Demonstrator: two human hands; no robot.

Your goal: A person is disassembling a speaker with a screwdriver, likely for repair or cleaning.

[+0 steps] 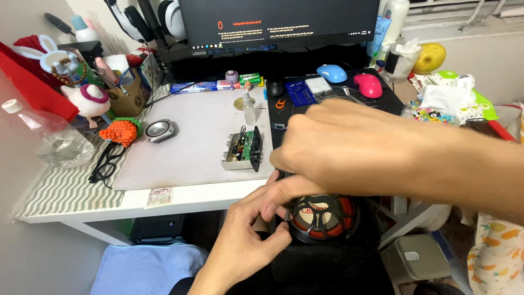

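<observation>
Both hands — right hand curling closed above, left hand pinching the grille rim — are working on the black-and-orange speaker.

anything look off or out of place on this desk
Yes: a bare circuit module with loose wires lies on the grey mat, and a small speaker driver sits apart. A banknote overhangs the desk edge. Both hands work at the speaker grille.
</observation>
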